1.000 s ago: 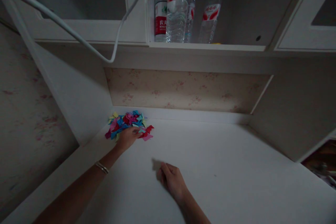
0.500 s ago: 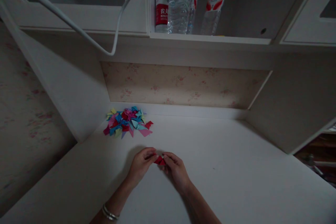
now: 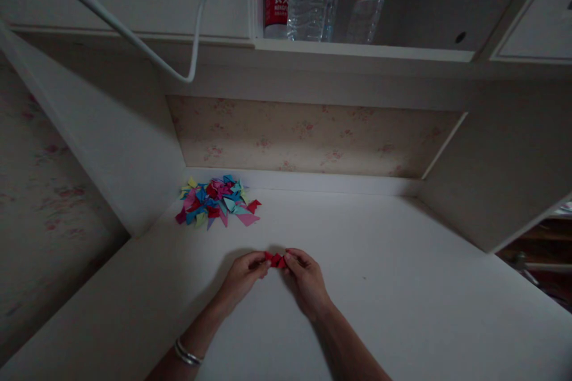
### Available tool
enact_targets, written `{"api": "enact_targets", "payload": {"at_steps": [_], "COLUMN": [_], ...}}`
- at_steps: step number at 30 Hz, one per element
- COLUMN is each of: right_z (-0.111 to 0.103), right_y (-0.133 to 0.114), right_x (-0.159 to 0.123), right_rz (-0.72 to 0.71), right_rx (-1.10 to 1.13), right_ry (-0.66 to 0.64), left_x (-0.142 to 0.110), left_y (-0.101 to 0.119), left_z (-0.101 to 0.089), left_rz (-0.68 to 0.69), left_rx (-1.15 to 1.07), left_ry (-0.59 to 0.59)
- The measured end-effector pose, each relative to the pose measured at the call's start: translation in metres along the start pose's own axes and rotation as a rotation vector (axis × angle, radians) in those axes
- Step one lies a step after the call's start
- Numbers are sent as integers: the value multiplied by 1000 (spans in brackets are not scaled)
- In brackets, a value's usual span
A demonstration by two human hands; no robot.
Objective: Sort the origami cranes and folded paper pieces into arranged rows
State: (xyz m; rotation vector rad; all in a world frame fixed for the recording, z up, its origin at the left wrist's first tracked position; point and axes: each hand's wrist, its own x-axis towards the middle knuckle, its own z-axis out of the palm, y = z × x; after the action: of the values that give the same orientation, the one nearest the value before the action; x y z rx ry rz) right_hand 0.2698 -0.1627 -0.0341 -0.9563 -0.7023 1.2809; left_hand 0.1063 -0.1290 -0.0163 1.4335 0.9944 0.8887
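Observation:
A small red folded paper piece (image 3: 277, 261) is held between my two hands, just above the white desk (image 3: 393, 297). My left hand (image 3: 245, 274) pinches its left end between thumb and fingers. On the opposite end, my right hand (image 3: 306, 280) grips it the same way, with the fingertips partly hiding the paper. Behind and to the left lies a pile of folded paper pieces (image 3: 214, 201) in blue, pink, red, yellow and purple.
Overhead, a cabinet shelf (image 3: 357, 52) holds several plastic bottles (image 3: 308, 6). A white cable-like tube (image 3: 129, 41) hangs down at the upper left. Side panels (image 3: 482, 155) bound the desk, and floral wallpaper (image 3: 304, 134) covers the back.
My hands have moved slightly apart, and more of the red paper shows between them, spread wider. The camera view has tilted down a little.

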Motion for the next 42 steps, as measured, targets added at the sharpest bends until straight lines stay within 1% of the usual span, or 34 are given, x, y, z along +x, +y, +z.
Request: {"api": "enact_targets", "payload": {"at_steps": [3,6,9,12,15,20,23,28,32,42], "right_z": [-4,-5,-5,-4,-4,-6,-5,-3,-1,-3], "right_y": [1,0,-3,-3,2,7,6,4,5,7], "right_x": [2,3,2,2,3,5,4,1,0,0], "right_rz": [-27,-28,-22,-52,-65,-61,-53,-55,-82,-78], "right_rx": [30,53,63,-4,-97,-203,-237,-220,-227,-188], "right_ry": [23,6,-3,3,-30,-40,-53,-78,-71,-72], "left_x": [0,-1,-1,1,2,1,0,-2,-3,-4], "left_y": [-1,0,-2,-6,-9,-2,0,-1,3,3], "left_z": [1,2,1,0,0,0,1,1,3,6], "left_rz": [-7,-30,-28,-15,1,-33,-31,-26,-32,-47], "left_rx": [6,16,22,27,16,-18,-38,-64,-98,-131], "left_ry": [2,-8,8,23,45,102,101,108,120,114]}}
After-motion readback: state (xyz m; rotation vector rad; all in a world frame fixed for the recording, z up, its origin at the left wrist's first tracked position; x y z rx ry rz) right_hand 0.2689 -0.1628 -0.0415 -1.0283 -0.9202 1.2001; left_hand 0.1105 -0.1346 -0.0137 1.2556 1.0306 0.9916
